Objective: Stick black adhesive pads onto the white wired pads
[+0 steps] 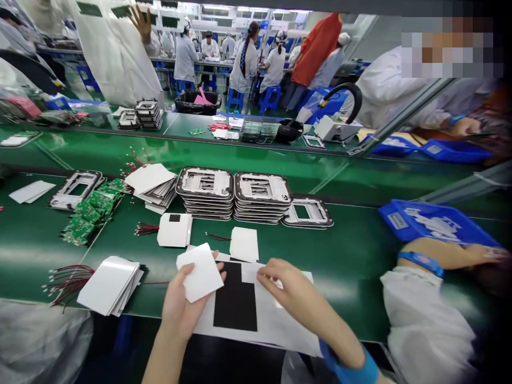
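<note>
My left hand (pixel 184 304) grips a thin white square panel (pixel 202 273), thumb on its face and fingers behind. A wire reaches toward this hand from the left. My right hand (pixel 282 280) is closed in a pinch over a white sheet (pixel 282 325) bearing black adhesive pads (pixel 236 306); anything between its fingertips is too small to make out. Just beyond the sheet lies a white panel with a dark red lead (pixel 245 244). To its left is another panel (pixel 173 232) with a small black patch on its face and red wires.
Left of me lies a stack of wired white panels (pixel 106 285). Farther back are green circuit boards (pixel 94 210), loose panels (pixel 150 181), and stacked frames (pixel 206 194) (pixel 262 197). A co-worker's arm (pixel 428 304) reaches beside a blue tray (pixel 440 224) at right.
</note>
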Motion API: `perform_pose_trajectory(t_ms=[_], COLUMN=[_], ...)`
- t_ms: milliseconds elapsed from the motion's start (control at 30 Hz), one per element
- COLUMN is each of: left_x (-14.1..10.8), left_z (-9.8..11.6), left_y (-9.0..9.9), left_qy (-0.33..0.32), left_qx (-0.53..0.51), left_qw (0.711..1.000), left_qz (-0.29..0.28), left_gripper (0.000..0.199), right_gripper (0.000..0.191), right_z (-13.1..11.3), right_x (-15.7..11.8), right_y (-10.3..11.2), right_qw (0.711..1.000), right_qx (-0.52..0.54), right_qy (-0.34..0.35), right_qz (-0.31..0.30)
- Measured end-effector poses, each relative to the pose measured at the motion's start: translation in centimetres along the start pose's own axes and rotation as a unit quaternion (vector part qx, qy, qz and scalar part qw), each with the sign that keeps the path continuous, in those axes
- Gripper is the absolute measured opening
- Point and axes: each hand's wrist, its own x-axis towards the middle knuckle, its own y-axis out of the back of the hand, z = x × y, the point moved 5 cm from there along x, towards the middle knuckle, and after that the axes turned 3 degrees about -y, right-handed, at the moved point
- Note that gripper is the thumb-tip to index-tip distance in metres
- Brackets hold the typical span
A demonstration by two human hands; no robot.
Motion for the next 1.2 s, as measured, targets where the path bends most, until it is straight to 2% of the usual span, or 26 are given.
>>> perform_pose_trajectory(t_ms=[133, 233, 333, 533, 733, 933, 1200], left_x=[0.9, 1.8, 2.5, 2.7, 2.9, 2.9, 3.0], left_z=[-4.0, -5.6, -6.2, -6.6, -6.9, -6.7, -6.2], left_y=[-1.8, -1.7, -1.3, -0.9, -0.8, -1.0, -0.7], left_qy=[0.082, 0.083, 0.06, 0.058, 0.062, 0.058, 0.025], left_qx=[0.016, 0.013, 0.008, 0.009, 0.009, -0.008, -0.042], left_qw=[0.996, 0.996, 0.997, 0.996, 0.993, 0.993, 0.995], left_qz=[-0.028, -0.029, -0.043, -0.067, -0.096, -0.1, -0.086], left_gripper=[0.042, 0.037, 0.036, 0.032, 0.033, 0.032, 0.029], right_gripper=[0.019, 0.022, 0.025, 0.022, 0.018, 0.016, 0.021], right_z=[2.1, 2.3, 2.0, 1.9, 2.3, 2.1, 1.0], right_x=[-1.4, -1.9, -2.2, -2.3, -1.8, -1.3, -2.5], right_y=[-4.9, -6.6, -6.9, -7.0, -7.3, -7.4, -8.6], right_qw=[0.997, 0.992, 0.987, 0.98, 0.966, 0.965, 0.951], right_qx=[0.062, 0.055, 0.051, 0.104, 0.195, 0.175, 0.134], right_qy=[-0.017, -0.004, 0.009, 0.005, -0.055, -0.09, -0.039], right_qz=[0.044, 0.114, 0.155, 0.168, 0.158, 0.173, 0.277])
